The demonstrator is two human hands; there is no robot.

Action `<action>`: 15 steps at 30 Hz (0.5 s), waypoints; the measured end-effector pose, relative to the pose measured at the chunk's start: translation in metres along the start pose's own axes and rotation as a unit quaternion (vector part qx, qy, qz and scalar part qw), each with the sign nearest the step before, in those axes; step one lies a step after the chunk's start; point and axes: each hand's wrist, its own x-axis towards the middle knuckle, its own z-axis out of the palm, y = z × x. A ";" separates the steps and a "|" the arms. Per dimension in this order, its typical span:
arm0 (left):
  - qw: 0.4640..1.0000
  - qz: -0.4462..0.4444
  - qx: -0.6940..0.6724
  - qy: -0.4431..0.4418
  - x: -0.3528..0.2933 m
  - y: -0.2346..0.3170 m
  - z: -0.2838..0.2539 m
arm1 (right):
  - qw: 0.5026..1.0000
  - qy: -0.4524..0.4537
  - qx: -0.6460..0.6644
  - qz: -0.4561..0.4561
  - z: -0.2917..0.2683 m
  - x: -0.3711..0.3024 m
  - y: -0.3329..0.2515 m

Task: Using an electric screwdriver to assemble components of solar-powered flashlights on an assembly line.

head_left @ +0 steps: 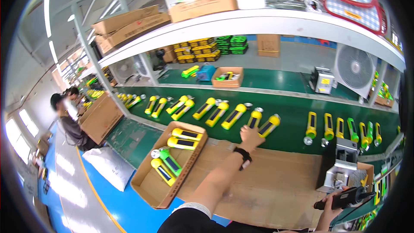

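Observation:
My left hand (251,138), with a black band on the wrist, reaches forward to the row of flashlights on the green bench. Its fingers close around the near end of a yellow flashlight (255,118) with a dark solar panel. A second yellow flashlight (270,126) lies right beside the hand. In my right hand (331,209), low on the right, is a black electric screwdriver (346,197), its tip pointing right. Close to it stands a metal box-shaped device (343,164). More yellow flashlights (234,117) lie in a slanted row to the left.
An open cardboard box (148,194) with several yellow and green flashlights sits left of my forearm. Flat cardboard (280,185) covers the bench before me. A white shelf (276,23) spans above. At far left, a person (71,123) works beside a large carton (102,118).

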 end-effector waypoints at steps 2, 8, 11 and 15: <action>1.000 0.007 -0.027 -0.002 -0.040 0.000 -0.008 | 1.000 0.013 -0.010 -0.006 -0.004 -0.001 0.014; 0.997 0.009 -0.068 -0.032 -0.168 -0.041 -0.035 | 0.998 0.057 -0.016 0.017 0.001 -0.023 0.021; 0.997 0.013 -0.058 -0.041 -0.213 -0.057 -0.040 | 0.995 0.063 -0.081 0.009 0.020 -0.034 -0.016; 0.994 0.077 -0.070 -0.014 -0.256 -0.063 -0.034 | 0.999 0.034 -0.010 -0.001 0.003 -0.056 0.004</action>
